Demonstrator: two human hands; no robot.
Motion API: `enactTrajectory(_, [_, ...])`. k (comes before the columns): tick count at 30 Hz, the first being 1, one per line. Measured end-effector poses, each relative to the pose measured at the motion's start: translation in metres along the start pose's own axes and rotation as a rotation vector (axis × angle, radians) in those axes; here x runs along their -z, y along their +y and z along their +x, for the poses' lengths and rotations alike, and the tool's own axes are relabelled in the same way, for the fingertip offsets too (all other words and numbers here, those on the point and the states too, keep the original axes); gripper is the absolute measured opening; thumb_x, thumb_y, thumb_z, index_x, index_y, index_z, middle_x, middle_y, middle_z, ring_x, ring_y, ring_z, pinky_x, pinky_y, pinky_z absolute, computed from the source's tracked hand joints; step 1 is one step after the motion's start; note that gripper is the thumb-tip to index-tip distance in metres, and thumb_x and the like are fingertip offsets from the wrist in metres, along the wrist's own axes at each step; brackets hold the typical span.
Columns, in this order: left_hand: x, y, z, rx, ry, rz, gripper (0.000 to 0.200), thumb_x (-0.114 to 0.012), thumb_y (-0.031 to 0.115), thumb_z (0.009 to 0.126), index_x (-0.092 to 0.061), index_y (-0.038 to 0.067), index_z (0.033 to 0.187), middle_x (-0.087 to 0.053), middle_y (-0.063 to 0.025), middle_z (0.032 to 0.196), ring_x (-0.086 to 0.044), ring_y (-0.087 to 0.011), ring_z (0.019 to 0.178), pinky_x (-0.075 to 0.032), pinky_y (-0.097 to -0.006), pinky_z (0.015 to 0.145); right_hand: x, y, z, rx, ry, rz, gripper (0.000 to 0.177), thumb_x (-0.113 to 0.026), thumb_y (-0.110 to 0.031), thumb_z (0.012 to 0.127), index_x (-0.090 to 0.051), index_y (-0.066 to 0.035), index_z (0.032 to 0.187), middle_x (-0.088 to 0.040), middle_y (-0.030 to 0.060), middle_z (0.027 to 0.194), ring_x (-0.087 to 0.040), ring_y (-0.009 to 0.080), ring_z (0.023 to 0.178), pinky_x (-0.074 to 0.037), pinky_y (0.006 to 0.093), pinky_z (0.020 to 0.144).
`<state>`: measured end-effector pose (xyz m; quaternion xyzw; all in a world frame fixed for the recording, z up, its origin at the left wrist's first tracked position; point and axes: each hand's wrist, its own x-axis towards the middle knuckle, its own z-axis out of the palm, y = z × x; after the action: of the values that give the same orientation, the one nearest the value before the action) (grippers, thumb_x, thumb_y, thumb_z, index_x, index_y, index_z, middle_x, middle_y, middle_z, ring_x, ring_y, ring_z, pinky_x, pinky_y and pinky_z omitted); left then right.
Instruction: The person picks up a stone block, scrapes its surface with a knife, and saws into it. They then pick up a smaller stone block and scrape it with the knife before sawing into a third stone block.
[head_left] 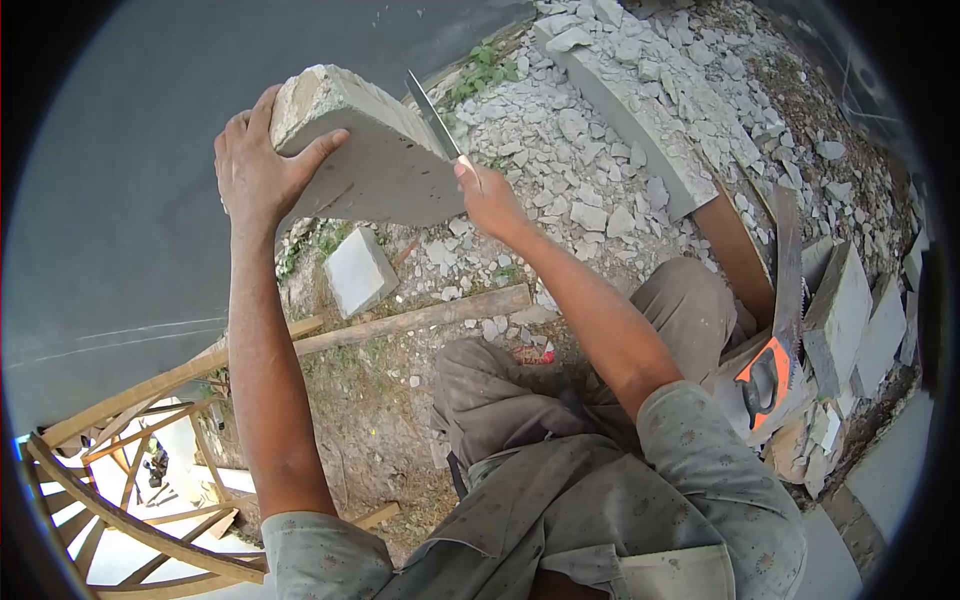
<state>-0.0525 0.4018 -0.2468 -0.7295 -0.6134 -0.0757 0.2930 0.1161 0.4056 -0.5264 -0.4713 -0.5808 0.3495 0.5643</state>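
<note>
A thick grey block (pixel 385 170), like lightweight concrete, stands tilted in front of me. Its upper left end is rough and chipped. My left hand (pixel 262 165) grips that end, fingers over the far edge and thumb on the broad face. In my right hand (pixel 490 200), closed round the handle, is a knife (pixel 433 115) with a long straight blade. The blade points up and away, alongside the block's right edge. The palm hides most of the handle.
Broken grey rubble (pixel 580 150) covers the ground ahead. A pale square piece (pixel 360 272) lies below the block, near a wooden plank (pixel 420 318). At right are an orange-handled handsaw (pixel 765 385), a long slab (pixel 640 130) and stacked blocks (pixel 838 310). Wooden framing (pixel 140 530) stands lower left.
</note>
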Motion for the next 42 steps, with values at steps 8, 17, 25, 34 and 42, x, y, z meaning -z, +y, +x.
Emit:
enactTrajectory(8, [-0.007,-0.004,-0.004,-0.017,0.032,0.007,0.098,-0.073,0.081,0.065,-0.058,0.019,0.139,-0.062,-0.0156,0.121,-0.055,-0.0346,0.120,-0.047,-0.0507,0.100,0.005,-0.006,0.009,-0.132,-0.115,0.005,0.041,-0.043,-0.036,0.106,-0.059,0.001,0.115,-0.065,0.0251,0.089,-0.063,0.0444,0.085,-0.049,0.0480,0.079])
enactTrajectory(17, [0.008,0.009,-0.006,0.032,-0.007,0.027,0.091,-0.073,0.076,0.070,-0.058,0.018,0.139,-0.061,-0.0166,0.126,-0.052,-0.0352,0.124,-0.042,-0.0484,0.106,0.025,-0.037,0.000,-0.233,-0.122,-0.001,0.039,-0.046,-0.031,0.104,-0.060,0.003,0.117,-0.066,0.0321,0.097,-0.063,0.0505,0.098,-0.049,0.0541,0.085])
enactTrajectory(25, [0.008,0.008,-0.008,0.035,0.009,0.037,0.086,-0.071,0.072,0.074,-0.058,0.017,0.138,-0.064,-0.0162,0.124,-0.054,-0.0353,0.122,-0.041,-0.0470,0.106,0.028,0.089,-0.097,-0.716,-0.331,-0.295,0.045,-0.049,-0.036,0.100,-0.064,0.003,0.119,-0.068,0.0301,0.109,-0.066,0.0421,0.108,-0.051,0.0516,0.094])
enactTrajectory(34, [-0.017,-0.030,0.015,0.008,-0.063,0.028,0.090,-0.066,0.073,0.078,-0.054,0.014,0.144,-0.062,-0.0190,0.133,-0.054,-0.0365,0.127,-0.040,-0.0469,0.109,0.227,0.008,-0.080,-0.662,-0.381,-0.684,0.046,-0.064,-0.039,0.091,-0.069,-0.004,0.119,-0.069,0.0249,0.117,-0.066,0.0386,0.111,-0.052,0.0434,0.097])
enactTrajectory(42, [-0.018,-0.039,0.021,0.054,-0.092,-0.115,0.094,-0.065,0.078,0.074,-0.055,0.015,0.144,-0.063,-0.0180,0.133,-0.058,-0.0352,0.126,-0.045,-0.0463,0.105,0.500,-0.028,-0.232,-0.799,-0.195,-0.901,0.037,-0.071,-0.030,0.085,-0.069,-0.004,0.111,-0.073,0.0202,0.105,-0.070,0.0363,0.100,-0.052,0.0419,0.085])
